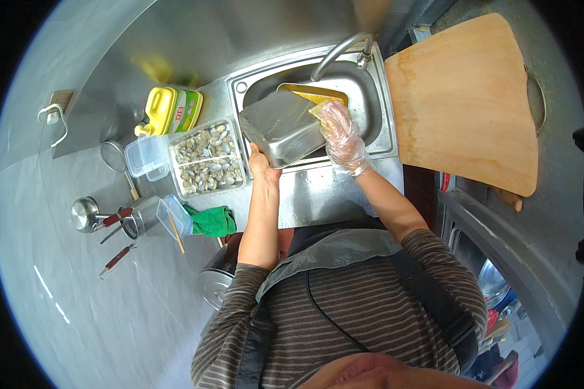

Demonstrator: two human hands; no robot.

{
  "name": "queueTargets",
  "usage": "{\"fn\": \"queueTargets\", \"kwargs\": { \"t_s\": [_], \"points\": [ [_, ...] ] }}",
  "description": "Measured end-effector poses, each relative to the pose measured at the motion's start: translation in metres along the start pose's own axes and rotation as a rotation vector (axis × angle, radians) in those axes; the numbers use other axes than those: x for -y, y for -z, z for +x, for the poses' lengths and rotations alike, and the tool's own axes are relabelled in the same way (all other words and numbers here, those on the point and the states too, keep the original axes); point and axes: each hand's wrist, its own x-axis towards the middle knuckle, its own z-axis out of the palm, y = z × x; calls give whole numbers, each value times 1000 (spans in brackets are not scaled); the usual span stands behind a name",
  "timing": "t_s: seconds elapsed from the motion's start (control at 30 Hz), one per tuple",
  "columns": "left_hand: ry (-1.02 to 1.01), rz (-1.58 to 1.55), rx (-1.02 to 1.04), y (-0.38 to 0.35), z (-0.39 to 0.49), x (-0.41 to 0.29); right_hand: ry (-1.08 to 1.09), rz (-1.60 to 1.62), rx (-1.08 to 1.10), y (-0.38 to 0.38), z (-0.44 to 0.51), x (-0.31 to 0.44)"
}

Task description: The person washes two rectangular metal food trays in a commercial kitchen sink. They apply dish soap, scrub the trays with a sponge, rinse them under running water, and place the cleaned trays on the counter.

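Over the sink (387, 112), a rectangular stainless steel pan (287, 121) is held tilted, its outer side facing me. My left hand (264, 164), bare, grips its near left corner. My right hand (340, 133) wears a clear plastic glove and lies against the pan's right end. Yellow shows at its fingertips; whether that is a cloth, a sponge or residue, I cannot tell. Behind the pan, partly hidden by it, a second metal tray (338, 93) with a yellow-coloured inside rests in the basin. The curved faucet (338, 52) reaches over the basin from behind.
Left of the sink stand a clear tub of clams (207, 158) and a yellow detergent jug (168, 112). A green cloth (214, 221) lies at the counter's left front. Utensils with red handles (117, 216) hang along the left wall. A large wooden cutting board (467, 107) covers the right side.
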Motion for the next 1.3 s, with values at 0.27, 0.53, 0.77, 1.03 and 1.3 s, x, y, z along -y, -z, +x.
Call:
{"fn": "queueTargets", "kwargs": {
  "t_s": [0.27,0.53,0.77,1.03,1.3],
  "points": [
    [419,-557,1092,35,36,34,161,195,310,-13,4,65],
    [19,3,64,18,-8,11,54,93,95,11,-14,32],
    [27,68,134,47,-11,1,-677,719,-29,5,-16,13],
    [41,271,262,71,-27,-2,-847,422,435,-21,27,-37],
    [-105,100,253,70,7,-18,-219,-16,398,-29,6,-16]
  ]
}}
